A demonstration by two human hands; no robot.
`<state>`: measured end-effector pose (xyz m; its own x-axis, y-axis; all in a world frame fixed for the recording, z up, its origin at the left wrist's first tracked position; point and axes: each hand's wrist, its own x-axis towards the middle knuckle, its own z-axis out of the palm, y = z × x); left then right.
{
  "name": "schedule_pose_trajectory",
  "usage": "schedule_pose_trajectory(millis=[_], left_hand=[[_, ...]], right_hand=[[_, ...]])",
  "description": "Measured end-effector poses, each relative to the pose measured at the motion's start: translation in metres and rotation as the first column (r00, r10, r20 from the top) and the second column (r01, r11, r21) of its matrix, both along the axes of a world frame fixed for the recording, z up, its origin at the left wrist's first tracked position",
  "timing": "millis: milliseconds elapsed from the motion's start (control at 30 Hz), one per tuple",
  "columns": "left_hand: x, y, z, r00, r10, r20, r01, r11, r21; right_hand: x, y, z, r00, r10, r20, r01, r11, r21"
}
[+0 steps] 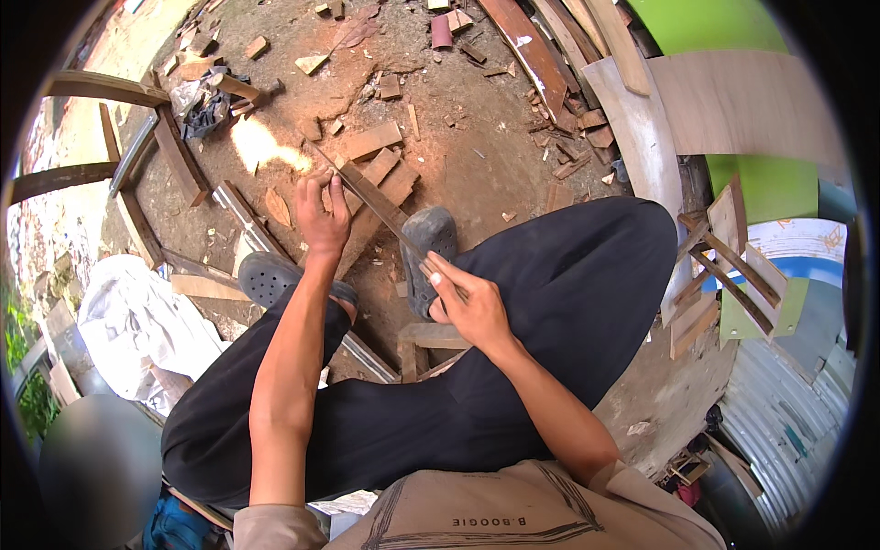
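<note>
A long, narrow, brown-grey strip (374,196) runs slantwise between my two hands, thinning to a point at its far left end. I cannot tell if it is wood or a saw blade. My left hand (323,213) is closed beside the far end, thumb and fingers pinched at its edge. Nearer to me, my right hand (472,307) grips the other end, with the fingers stretched along it and the palm side hidden. Below the strip, wooden boards (396,183) lie on the ground, just past my grey clogs (431,236).
Wood offcuts (312,64) litter the dirt floor. A wooden frame (179,156) stands at the left, near a white cloth (137,321). What looks like a hammer (236,88) lies by a dark bag (203,112). Planks (522,55) and curved sheets (733,101) lean at the right.
</note>
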<state>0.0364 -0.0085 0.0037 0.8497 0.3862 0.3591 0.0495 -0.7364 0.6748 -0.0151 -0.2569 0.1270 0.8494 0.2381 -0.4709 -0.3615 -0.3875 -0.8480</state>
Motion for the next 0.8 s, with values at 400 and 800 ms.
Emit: schedule_pose_trajectory(millis=[400, 800], left_hand=[[0.002, -0.005, 0.005, 0.997, 0.024, -0.074, -0.027, 0.999, -0.036], [0.004, -0.004, -0.001, 1.0, -0.001, 0.023, 0.003, 0.992, -0.123]], right_hand=[[0.042, 0.037, -0.03, 0.992, 0.021, -0.124, -0.02, 1.0, 0.009], [0.068, 0.077, -0.045, 0.998, 0.052, 0.045, -0.053, 0.999, 0.009]])
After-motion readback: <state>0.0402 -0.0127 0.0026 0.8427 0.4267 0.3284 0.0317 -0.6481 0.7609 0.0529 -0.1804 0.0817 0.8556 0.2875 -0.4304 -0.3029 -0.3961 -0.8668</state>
